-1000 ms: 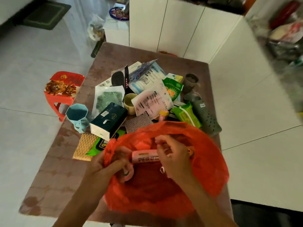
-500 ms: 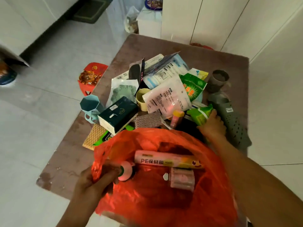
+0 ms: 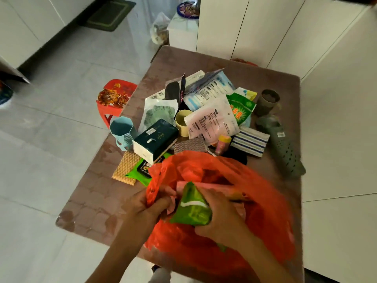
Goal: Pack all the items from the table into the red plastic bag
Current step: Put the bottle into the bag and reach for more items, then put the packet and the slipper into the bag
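Observation:
The red plastic bag point(image 3: 255, 211) stands open at the near edge of the brown table point(image 3: 98, 193). My left hand point(image 3: 146, 205) grips the bag's left rim. My right hand point(image 3: 220, 217) holds a green wipes pack point(image 3: 191, 207) over the bag's mouth. A pink box shows inside the bag behind the pack. Behind the bag lies a heap of items: a dark green tissue box point(image 3: 157, 139), a blue mug point(image 3: 122, 129), a yellow cup point(image 3: 182, 121), a pink-white pouch point(image 3: 212, 121), a striped cloth point(image 3: 250, 142) and a grey-green slipper point(image 3: 285, 150).
A grey cup point(image 3: 267, 102) stands at the table's back right. A red stool point(image 3: 114, 99) is on the floor left of the table. White cabinets point(image 3: 234, 27) rise behind it. A dark doormat point(image 3: 108, 15) lies at the far left on the tiled floor.
My right hand took the green wipes pack from the heap and brought it back over the bag's mouth. A striped cloth now shows where the pack lay.

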Tool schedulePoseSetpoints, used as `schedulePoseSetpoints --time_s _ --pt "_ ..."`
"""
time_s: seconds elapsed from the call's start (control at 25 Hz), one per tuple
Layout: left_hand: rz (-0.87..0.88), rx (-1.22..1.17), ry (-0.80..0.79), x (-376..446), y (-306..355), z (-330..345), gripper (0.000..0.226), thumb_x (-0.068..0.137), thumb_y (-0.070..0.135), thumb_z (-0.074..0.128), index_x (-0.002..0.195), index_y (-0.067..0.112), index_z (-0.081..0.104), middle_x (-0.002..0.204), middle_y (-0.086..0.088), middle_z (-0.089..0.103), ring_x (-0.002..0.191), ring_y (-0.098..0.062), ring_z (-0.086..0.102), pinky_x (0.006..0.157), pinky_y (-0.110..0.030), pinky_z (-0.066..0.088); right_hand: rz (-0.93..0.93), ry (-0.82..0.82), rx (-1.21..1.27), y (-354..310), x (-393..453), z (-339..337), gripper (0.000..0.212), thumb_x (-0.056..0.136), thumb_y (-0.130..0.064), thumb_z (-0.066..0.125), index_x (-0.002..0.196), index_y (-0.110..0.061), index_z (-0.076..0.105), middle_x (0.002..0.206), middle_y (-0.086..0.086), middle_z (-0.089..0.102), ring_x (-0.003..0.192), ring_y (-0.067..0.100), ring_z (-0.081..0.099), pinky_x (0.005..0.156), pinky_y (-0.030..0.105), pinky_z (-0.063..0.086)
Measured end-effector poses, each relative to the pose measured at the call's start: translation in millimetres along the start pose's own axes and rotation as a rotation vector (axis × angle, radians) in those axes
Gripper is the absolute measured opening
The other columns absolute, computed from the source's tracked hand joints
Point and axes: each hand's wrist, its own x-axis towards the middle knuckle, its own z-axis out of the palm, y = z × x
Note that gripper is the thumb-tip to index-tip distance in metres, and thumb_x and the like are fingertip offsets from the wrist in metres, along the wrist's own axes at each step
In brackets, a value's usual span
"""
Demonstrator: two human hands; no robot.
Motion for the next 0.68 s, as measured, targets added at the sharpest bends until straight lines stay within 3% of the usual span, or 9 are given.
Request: schedulePoseSetpoints --time_s 0.2,0.28,0.32,0.36,0.44,0.52,0.56,0.6,0.68 --pt "-0.021 -0.036 -0.048 1.4 -6.9 -4.9 0.02 0.087 -0.017 0.051 0.082 -0.004 0.065 0.056 -0.008 0.059 0.042 -0.008 0.051 0.04 -0.015 0.039 0.142 -0.124 -0.52 28.0 48.9 66.6 0.094 0.076 -0.035 0.071 0.153 -0.022 0.02 0.157 0.011 0.029 0.142 0.036 0.029 0.115 0.05 0.023" --pt "-0.029 -0.021 -0.057 3.2 -10.1 -3.3 0.019 0.087 -0.016 0.051 0.083 -0.004 0.066 0.052 -0.004 0.06 0.041 -0.008 0.05 0.039 -0.014 0.038 0.127 -0.171 -0.47 14.5 36.2 57.5 0.097 0.079 -0.042 0.072 0.155 -0.022 0.015 0.16 0.008 0.022 0.145 0.032 0.021 0.118 0.049 0.017" --pt "-0.03 -0.017 -0.06 4.3 -10.9 -1.7 0.018 0.087 -0.016 0.051 0.084 -0.006 0.065 0.051 -0.004 0.06 0.041 -0.009 0.05 0.039 -0.014 0.038 0.064 -0.17 -0.318 6.2 24.2 42.1 0.088 0.081 -0.044 0.07 0.152 -0.022 0.024 0.157 0.005 0.03 0.143 0.026 0.027 0.119 0.045 0.021" --pt "-0.036 -0.022 -0.058 6.1 -11.9 0.9 0.016 0.087 -0.017 0.05 0.085 -0.009 0.064 0.05 -0.004 0.059 0.041 -0.008 0.051 0.04 -0.014 0.039 -0.031 -0.082 -0.127 1.5 12.8 19.2 0.07 0.084 -0.043 0.067 0.145 -0.022 0.041 0.149 0.002 0.044 0.136 0.02 0.039 0.115 0.041 0.031" --pt "-0.06 -0.052 -0.022 9.8 -13.3 9.6 0.015 0.085 -0.02 0.049 0.083 -0.013 0.061 0.049 -0.006 0.059 0.04 -0.009 0.053 0.04 -0.013 0.041 -0.166 0.299 0.046 11.9 0.3 -34.8 0.029 0.089 -0.033 0.062 0.116 -0.024 0.064 0.115 -0.004 0.068 0.105 0.01 0.062 0.09 0.031 0.052" --pt "-0.065 -0.042 0.035 13.2 -15.5 19.3 0.018 0.085 -0.019 0.05 0.08 -0.008 0.064 0.051 -0.008 0.061 0.041 -0.011 0.054 0.04 -0.013 0.041 -0.001 0.68 0.093 57.0 15.3 -91.9 0.014 0.089 -0.027 0.061 0.103 -0.026 0.066 0.095 -0.007 0.07 0.084 0.008 0.065 0.07 0.029 0.055" --pt "-0.064 -0.036 0.065 14.2 -17.1 22.3 0.02 0.085 -0.018 0.051 0.079 -0.006 0.064 0.051 -0.008 0.062 0.041 -0.011 0.053 0.04 -0.013 0.041 0.154 0.789 0.075 87.1 30.7 -117.4 0.018 0.088 -0.026 0.062 0.106 -0.024 0.064 0.098 -0.003 0.07 0.084 0.011 0.065 0.07 0.032 0.055" --pt "-0.066 -0.036 0.088 15.7 -18.7 27.8 0.021 0.085 -0.019 0.05 0.078 -0.006 0.064 0.05 -0.007 0.061 0.04 -0.011 0.052 0.039 -0.012 0.04 0.335 0.823 0.012 124.1 48.0 -139.1 0.028 0.087 -0.026 0.064 0.114 -0.02 0.06 0.108 0.004 0.068 0.092 0.018 0.064 0.075 0.036 0.055" --pt "-0.064 -0.028 0.129 18.4 -21.9 38.1 0.024 0.085 -0.021 0.048 0.075 -0.006 0.064 0.047 -0.006 0.06 0.037 -0.011 0.049 0.036 -0.011 0.035 0.67 0.625 -0.166 199.1 76.2 -156.8 0.06 0.083 -0.032 0.069 0.134 -0.013 0.044 0.134 0.016 0.054 0.117 0.035 0.054 0.093 0.047 0.048"
